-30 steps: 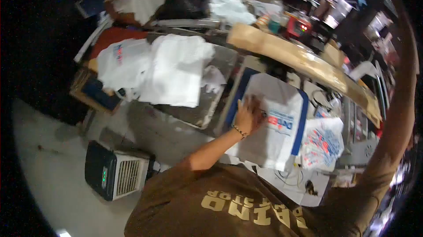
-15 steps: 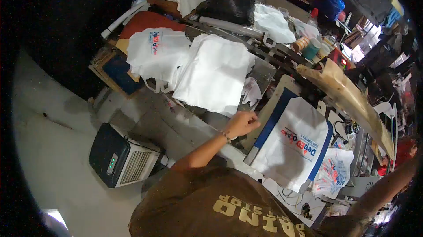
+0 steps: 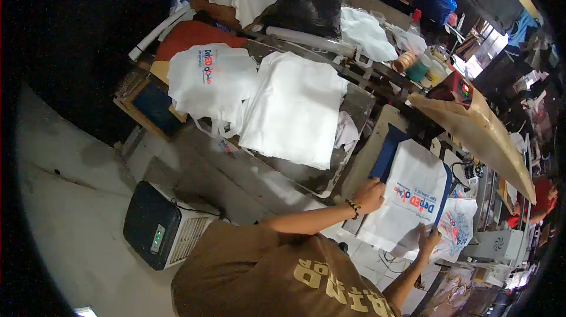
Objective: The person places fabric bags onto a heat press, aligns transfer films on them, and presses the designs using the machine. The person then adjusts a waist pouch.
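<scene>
A white bag (image 3: 405,175) with red and blue lettering lies on a dark blue pad (image 3: 383,163) on the machine's flat bed. My left hand (image 3: 370,195), wearing a beaded bracelet, has its fingers closed on the bag's left edge. At the bag's lower right edge, my right hand (image 3: 429,238) pinches the fabric between thumb and fingers. Just beyond my right hand is a pile of printed white bags (image 3: 457,225). A stack of plain white bags (image 3: 295,104) lies on the table to the left, beside another printed bag (image 3: 212,84).
A brown-covered panel (image 3: 477,140) slants above the bed's far right side, near a box with a red display (image 3: 457,88). An air cooler (image 3: 153,222) stands on the floor at left. Farther right is a person in red (image 3: 539,202).
My left hand has moved right onto the bag's left edge. My right hand has come in from the far right to its lower edge. The bag has shifted, baring more blue pad on the left.
</scene>
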A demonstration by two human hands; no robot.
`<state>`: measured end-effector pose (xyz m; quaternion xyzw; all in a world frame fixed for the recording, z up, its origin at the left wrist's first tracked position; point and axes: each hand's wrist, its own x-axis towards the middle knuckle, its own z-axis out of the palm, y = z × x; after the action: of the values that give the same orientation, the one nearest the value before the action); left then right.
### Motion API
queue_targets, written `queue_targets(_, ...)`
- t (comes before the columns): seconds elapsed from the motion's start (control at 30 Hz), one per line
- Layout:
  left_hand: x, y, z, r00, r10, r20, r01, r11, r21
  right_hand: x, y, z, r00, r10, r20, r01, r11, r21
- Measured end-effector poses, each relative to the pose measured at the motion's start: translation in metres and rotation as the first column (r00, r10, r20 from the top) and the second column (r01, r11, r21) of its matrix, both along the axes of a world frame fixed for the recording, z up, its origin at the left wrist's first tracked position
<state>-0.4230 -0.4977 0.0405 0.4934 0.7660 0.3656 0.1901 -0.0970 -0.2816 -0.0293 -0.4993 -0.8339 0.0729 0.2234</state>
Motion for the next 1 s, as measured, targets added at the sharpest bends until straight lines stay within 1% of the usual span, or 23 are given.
queue_targets(0.03,0.003,-0.002,0.001,0.998,0.024,0.052,-0.031,0.99,0.14,0.0,-0.002,0.001,0.995,-0.091,0.03,0.093,0.993,-0.07)
queue_targets(0.07,0.005,-0.001,-0.006,0.998,0.032,0.063,-0.05,0.952,0.301,-0.001,-0.01,0.003,0.995,-0.096,-0.028,0.094,0.994,-0.059)
queue_targets(0.1,0.01,0.004,-0.015,0.997,0.032,0.064,-0.05,0.952,0.302,0.001,-0.012,0.003,0.995,-0.095,-0.027,0.094,0.994,-0.057)
queue_targets(0.17,0.017,0.02,-0.041,0.932,0.09,0.352,-0.249,0.864,0.438,0.002,-0.013,0.0,0.977,-0.015,-0.214,-0.048,0.957,-0.287)
queue_targets(0.2,0.014,0.021,-0.055,0.931,0.099,0.351,-0.257,0.86,0.441,-0.002,-0.019,-0.003,0.977,-0.004,-0.215,-0.058,0.957,-0.284)
queue_targets(0.23,0.008,0.021,-0.066,0.937,0.094,0.336,-0.237,0.878,0.416,-0.01,-0.03,-0.007,0.928,-0.012,-0.372,-0.095,0.959,-0.268)
queue_targets(0.3,-0.012,0.018,-0.061,0.942,0.1,0.319,-0.228,0.89,0.396,-0.019,-0.04,-0.011,0.853,-0.003,-0.521,-0.145,0.959,-0.243)
queue_targets(0.33,-0.031,0.009,-0.044,0.966,0.105,0.237,-0.197,0.891,0.409,-0.016,-0.044,-0.01,0.81,-0.039,-0.586,-0.239,0.89,-0.389)
queue_targets(0.4,-0.061,-0.011,-0.021,0.979,0.177,0.101,-0.204,0.839,0.504,-0.067,-0.087,0.054,0.91,-0.286,-0.299,-0.008,0.711,-0.703)
queue_targets(0.43,-0.081,-0.02,-0.006,0.983,0.171,0.061,-0.175,0.806,0.565,-0.084,-0.097,0.051,0.91,-0.29,-0.297,-0.006,0.707,-0.707)
queue_targets(0.5,-0.115,-0.042,0.009,0.977,0.057,0.206,-0.142,0.893,0.427,-0.114,-0.107,0.038,0.671,-0.199,-0.714,-0.315,0.796,-0.517)
queue_targets(0.57,-0.137,-0.058,0.013,0.981,0.056,0.184,-0.136,0.879,0.457,-0.152,-0.133,0.07,0.655,-0.271,-0.705,-0.286,0.775,-0.564)
queue_targets(0.63,-0.156,-0.081,0.026,0.984,0.058,0.166,-0.133,0.865,0.483,-0.168,-0.136,0.072,0.503,-0.299,-0.811,-0.556,0.606,-0.568)
queue_targets(0.67,-0.161,-0.096,0.046,0.945,0.052,0.322,-0.17,0.921,0.352,-0.176,-0.138,0.073,0.528,-0.401,-0.749,-0.515,0.55,-0.657)
queue_targets(0.7,-0.166,-0.109,0.057,0.881,0.062,0.469,-0.18,0.961,0.21,-0.185,-0.143,0.073,0.527,-0.403,-0.748,-0.513,0.551,-0.658)
queue_targets(0.77,-0.18,-0.124,0.04,0.888,0.078,0.453,-0.222,0.935,0.275,-0.212,-0.158,0.079,0.518,-0.491,-0.7,-0.544,0.442,-0.713)
queue_targets(0.8,-0.187,-0.132,0.03,0.893,0.099,0.439,-0.265,0.904,0.335,-0.224,-0.168,0.091,0.535,-0.383,-0.753,-0.629,0.414,-0.658)
queue_targets(0.83,-0.195,-0.14,0.033,0.919,0.088,0.385,-0.24,0.899,0.367,-0.236,-0.179,0.107,0.539,-0.276,-0.796,-0.702,0.374,-0.606)
queue_targets(0.87,-0.208,-0.147,0.041,0.941,0.075,0.33,-0.211,0.893,0.398,-0.249,-0.178,0.106,0.497,-0.151,-0.854,-0.75,0.421,-0.51)
queue_targets(0.9,-0.221,-0.154,0.05,0.914,0.05,0.404,-0.219,0.896,0.387,-0.261,-0.171,0.11,0.601,0.01,-0.799,-0.711,0.463,-0.529)
queue_targets(0.93,-0.235,-0.165,0.063,0.942,0.069,0.329,-0.214,0.878,0.428,-0.28,-0.176,0.123,0.546,0.02,-0.838,-0.738,0.485,-0.469)
queue_targets(0.97,-0.246,-0.179,0.091,0.952,0.159,0.262,-0.255,0.886,0.388,-0.301,-0.18,0.14,0.436,0.094,-0.895,-0.811,0.473,-0.345)
queue_targets(1.0,-0.259,-0.19,0.109,0.939,0.252,0.235,-0.33,0.854,0.402,-0.322,-0.185,0.153,0.429,0.137,-0.893,-0.811,0.494,-0.313)
